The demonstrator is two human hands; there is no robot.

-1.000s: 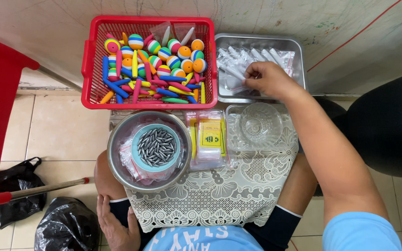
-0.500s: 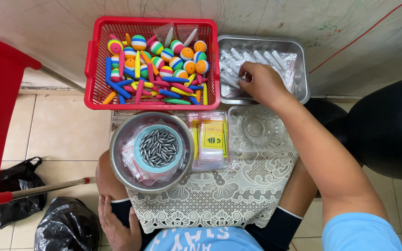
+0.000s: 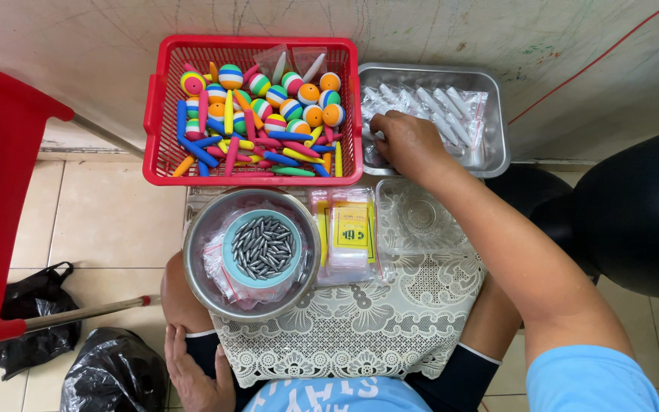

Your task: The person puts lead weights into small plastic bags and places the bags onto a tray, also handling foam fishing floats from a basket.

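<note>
**Head view: digging in the metal tray for a white tube**

Head view, looking straight down at my lap table. My right hand (image 3: 409, 141) is down in the tray (image 3: 497, 114), on top of the clear bags of white tubes (image 3: 440, 103). The fingers are curled down and mostly closed over the left end of the pile. Whether they've actually pinched a tube or a bag, I can't tell, since the back of my hand covers the fingertips.

My left hand (image 3: 196, 374) rests flat and open on my thigh, holding nothing.

How I'd do this bit well, for what it's worth: those tubes sit in slippery plastic, so I'd go for one piece with thumb and forefinger rather than raking the whole heap. Lifting straight up looks safest, because the glass dish (image 3: 417, 217) sits just below the tray, and the red basket (image 3: 154, 114) of striped balls and foam sticks is right beside it on the left.

Also on the lace cloth (image 3: 360, 328): a steel bowl (image 3: 200, 282) with a teal cup of dark metal pellets (image 3: 262, 246), and a stack of little bags (image 3: 348, 233) with yellow cards.

Hard to make out: how many tubes are loose versus bagged, and what's under the bowl's plastic. The bottom edge cuts my left hand off.
</note>
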